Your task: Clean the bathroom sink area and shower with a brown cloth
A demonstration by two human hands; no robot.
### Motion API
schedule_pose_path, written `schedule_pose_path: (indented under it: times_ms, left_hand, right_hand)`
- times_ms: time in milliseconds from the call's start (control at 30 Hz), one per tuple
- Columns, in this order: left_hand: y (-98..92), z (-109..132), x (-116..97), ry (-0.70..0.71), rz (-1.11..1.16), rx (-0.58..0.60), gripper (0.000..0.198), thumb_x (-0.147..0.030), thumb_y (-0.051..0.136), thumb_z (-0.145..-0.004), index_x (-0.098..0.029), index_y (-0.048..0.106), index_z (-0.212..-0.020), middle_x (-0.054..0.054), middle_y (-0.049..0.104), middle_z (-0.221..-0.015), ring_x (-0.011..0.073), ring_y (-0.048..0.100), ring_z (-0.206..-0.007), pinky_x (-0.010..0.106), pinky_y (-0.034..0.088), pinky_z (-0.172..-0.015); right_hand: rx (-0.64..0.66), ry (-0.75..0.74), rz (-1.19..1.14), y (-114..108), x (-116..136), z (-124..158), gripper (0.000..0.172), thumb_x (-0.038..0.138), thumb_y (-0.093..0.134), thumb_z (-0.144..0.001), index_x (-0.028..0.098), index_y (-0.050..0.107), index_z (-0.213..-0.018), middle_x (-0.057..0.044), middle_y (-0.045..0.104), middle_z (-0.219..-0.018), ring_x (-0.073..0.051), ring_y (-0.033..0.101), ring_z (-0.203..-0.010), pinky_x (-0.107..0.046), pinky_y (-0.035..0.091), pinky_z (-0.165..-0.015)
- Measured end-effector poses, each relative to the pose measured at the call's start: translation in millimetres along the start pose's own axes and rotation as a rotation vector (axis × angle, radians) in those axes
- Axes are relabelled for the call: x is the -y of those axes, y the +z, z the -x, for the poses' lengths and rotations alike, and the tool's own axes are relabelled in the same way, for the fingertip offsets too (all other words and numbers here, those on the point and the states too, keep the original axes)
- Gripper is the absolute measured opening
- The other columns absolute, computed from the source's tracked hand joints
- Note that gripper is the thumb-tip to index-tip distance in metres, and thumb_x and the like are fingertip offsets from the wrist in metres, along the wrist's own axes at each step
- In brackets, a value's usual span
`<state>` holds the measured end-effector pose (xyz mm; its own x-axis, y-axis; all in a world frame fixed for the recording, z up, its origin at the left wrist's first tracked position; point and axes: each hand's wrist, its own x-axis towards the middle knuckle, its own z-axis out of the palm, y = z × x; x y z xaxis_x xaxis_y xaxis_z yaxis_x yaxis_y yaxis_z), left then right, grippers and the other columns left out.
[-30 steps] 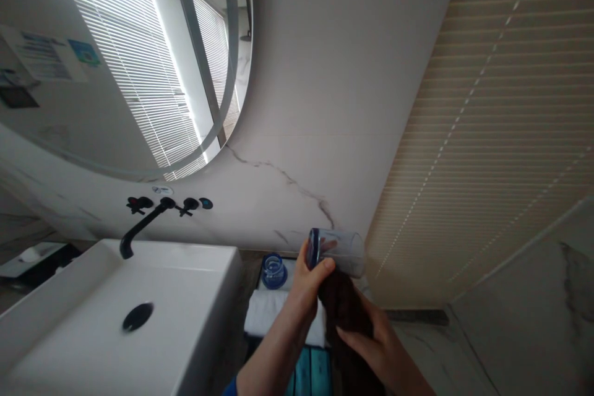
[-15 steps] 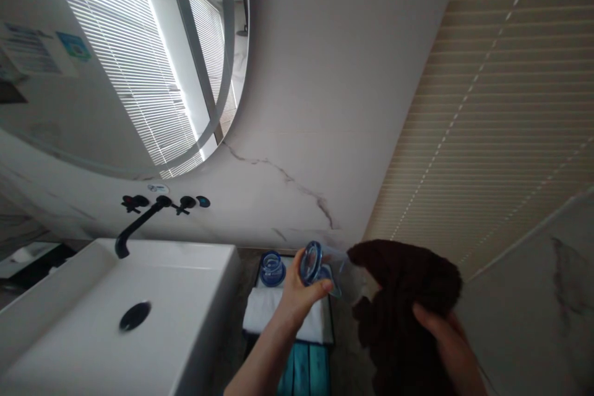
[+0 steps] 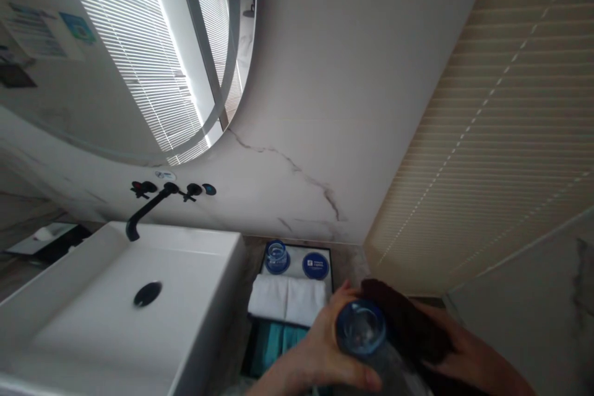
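My left hand (image 3: pixel 320 349) is wrapped round a clear glass (image 3: pixel 361 328), whose blue-tinted round base faces up toward me. My right hand (image 3: pixel 468 346) grips a dark brown cloth (image 3: pixel 408 318). The cloth lies against the far right side of the glass, and part of it runs out of view at the bottom. A second glass (image 3: pixel 276 253) stands on a tray (image 3: pixel 297 247) beyond my left hand. Beside it a round blue coaster (image 3: pixel 315 266) with white print is bare.
Rolled white towels (image 3: pixel 288 298) lie on the tray, with teal packets (image 3: pixel 278 341) in a dark holder nearer me. Left is a white basin (image 3: pixel 204 297) under a black faucet (image 3: pixel 151 210). A round mirror (image 3: pixel 116 74) hangs above; blinds (image 3: pixel 487 154) cover the right side.
The glass has come from over the tray toward me and to the right, uncovering the coaster. The cloth, earlier held apart on the right, is lower and now against the glass.
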<state>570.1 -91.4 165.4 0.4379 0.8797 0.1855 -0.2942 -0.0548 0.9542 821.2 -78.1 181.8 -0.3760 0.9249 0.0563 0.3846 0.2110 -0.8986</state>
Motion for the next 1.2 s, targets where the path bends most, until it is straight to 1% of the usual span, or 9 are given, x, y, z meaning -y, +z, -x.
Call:
schedule_pose_path:
  times_ms: [67, 167, 333, 533, 733, 833, 967, 1067, 1200]
  left_hand:
    - [10.6, 4, 9, -0.035, 0.116, 0.052, 0.093, -0.059, 0.083, -0.038, -0.018, 0.059, -0.118, 0.012, 0.05, -0.13, 0.0375, 0.033, -0.13, 0.05, 0.004, -0.115]
    - [18.1, 1, 24, -0.131, 0.262, -0.039, 0.088, -0.058, 0.085, -0.032, -0.019, 0.065, -0.108, 0.011, 0.05, -0.13, 0.0375, 0.038, -0.126, 0.049, 0.016, -0.113]
    - [-2.1, -6, 24, -0.202, 0.465, -0.23, 0.095, -0.047, 0.087, -0.035, -0.024, 0.056, -0.122, 0.01, 0.062, -0.115, 0.0346, 0.052, -0.111, 0.047, 0.031, -0.104]
    - [-64.0, 10, 15, -0.038, 0.204, -0.583, 0.081, -0.059, 0.081, -0.042, -0.023, 0.063, -0.112, 0.013, 0.056, -0.127, 0.0373, 0.038, -0.128, 0.05, 0.028, -0.106]
    - [-84.1, 30, 16, -0.029, 0.018, -0.645, 0.091, -0.064, 0.079, -0.043, -0.023, 0.056, -0.121, 0.013, 0.051, -0.133, 0.0362, 0.037, -0.13, 0.047, 0.026, -0.11]
    - [-90.1, 37, 12, 0.006, -0.105, -0.628, 0.097, -0.065, 0.077, -0.044, -0.021, 0.051, -0.127, 0.014, 0.047, -0.137, 0.0365, 0.033, -0.133, 0.045, 0.025, -0.111]
    - [-108.4, 53, 7, 0.003, -0.205, -0.705, 0.099, -0.066, 0.076, -0.046, -0.021, 0.047, -0.13, 0.013, 0.045, -0.14, 0.0376, 0.034, -0.132, 0.047, 0.026, -0.111]
    - [-115.5, 58, 6, -0.021, -0.251, -0.76, 0.098, -0.066, 0.075, -0.048, -0.02, 0.047, -0.129, 0.013, 0.045, -0.14, 0.0376, 0.037, -0.13, 0.049, 0.028, -0.111]
    - [-110.2, 47, 7, -0.008, -0.306, -0.717, 0.1, -0.066, 0.076, -0.046, -0.018, 0.047, -0.128, 0.015, 0.045, -0.139, 0.0375, 0.039, -0.129, 0.05, 0.029, -0.11]
  right_hand:
    - [0.007, 0.102, -0.139, 9, -22, 6, 0.061, 0.041, 0.071, -0.059, 0.02, 0.064, -0.116, -0.014, 0.067, -0.109, -0.035, 0.062, -0.101, -0.05, 0.048, -0.09]
    - [0.017, 0.15, -0.269, 32, -45, 17, 0.062, 0.044, 0.067, -0.061, 0.025, 0.061, -0.12, -0.013, 0.067, -0.107, -0.035, 0.062, -0.102, -0.051, 0.048, -0.085]
    - [0.022, 0.222, -0.336, 53, -63, 10, 0.055, 0.044, 0.056, -0.071, 0.024, 0.057, -0.123, -0.011, 0.068, -0.105, -0.032, 0.065, -0.096, -0.05, 0.051, -0.08]
    - [-0.07, 0.036, 0.332, 53, -74, -93, 0.067, 0.021, 0.051, -0.073, 0.013, 0.037, -0.139, -0.017, 0.045, -0.138, -0.028, 0.042, -0.128, -0.05, 0.03, -0.108]
    - [0.25, -0.23, 1.056, 99, -63, -192, 0.057, 0.005, 0.038, -0.081, 0.027, 0.045, -0.134, -0.014, 0.049, -0.13, -0.028, 0.05, -0.113, -0.042, 0.048, -0.086]
    - [0.372, -0.288, 1.162, 117, -66, -202, 0.044, 0.009, 0.039, -0.085, 0.03, 0.058, -0.119, -0.011, 0.056, -0.116, -0.029, 0.051, -0.104, -0.043, 0.048, -0.077]
    - [0.43, -0.283, 1.228, 102, -82, -195, 0.039, 0.01, 0.038, -0.087, 0.028, 0.06, -0.114, -0.012, 0.056, -0.113, -0.03, 0.05, -0.102, -0.046, 0.046, -0.078]
    - [0.439, -0.242, 1.278, 88, -87, -194, 0.036, 0.011, 0.04, -0.087, 0.027, 0.062, -0.111, -0.013, 0.057, -0.109, -0.029, 0.05, -0.1, -0.045, 0.046, -0.076]
    - [0.387, -0.227, 1.301, 103, -82, -199, 0.038, 0.015, 0.036, -0.09, 0.027, 0.055, -0.121, -0.015, 0.053, -0.116, -0.029, 0.049, -0.101, -0.042, 0.046, -0.075]
